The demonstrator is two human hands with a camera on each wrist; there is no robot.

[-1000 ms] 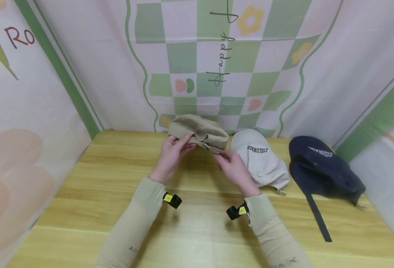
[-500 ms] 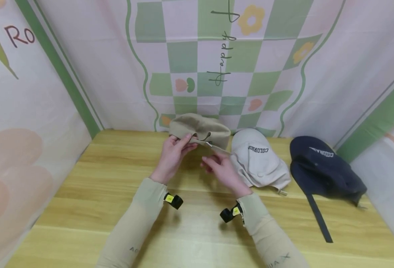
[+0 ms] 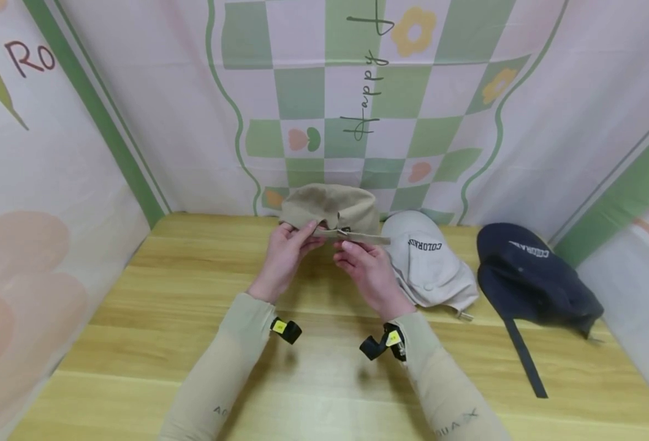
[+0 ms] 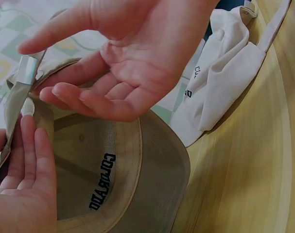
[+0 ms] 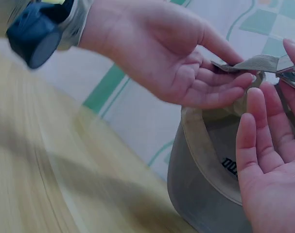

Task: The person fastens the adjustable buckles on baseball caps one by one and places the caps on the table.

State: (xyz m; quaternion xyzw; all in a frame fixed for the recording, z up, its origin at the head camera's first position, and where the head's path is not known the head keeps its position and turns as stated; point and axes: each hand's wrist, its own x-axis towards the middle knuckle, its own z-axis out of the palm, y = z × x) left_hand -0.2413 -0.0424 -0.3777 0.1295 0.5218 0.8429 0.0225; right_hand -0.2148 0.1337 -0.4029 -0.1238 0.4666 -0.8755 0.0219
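Note:
A khaki baseball cap [image 3: 330, 205] is held at the back of the table, crown towards the curtain. Its inside, with COLORADO lettering, shows in the left wrist view. My left hand [image 3: 282, 254] pinches the back strap [image 4: 13, 109] left of its metal buckle [image 4: 26, 70], thumb on one side and fingers on the other. At the buckle, my right hand [image 3: 371, 272] has its thumb in front and its index finger behind the strap. The loose strap end [image 3: 376, 239] sticks out to the right, above the right hand.
Right of the khaki cap lies a white cap [image 3: 426, 260]. Further right is a navy cap [image 3: 528, 275], its strap [image 3: 525, 358] trailing towards the front. A patterned curtain [image 3: 296, 92] hangs close behind the wooden table [image 3: 153, 343].
My right hand let go of the strap's loose end, moved left and came up to the buckle. The loose end now stands out straighter to the right. My left hand has kept its place.

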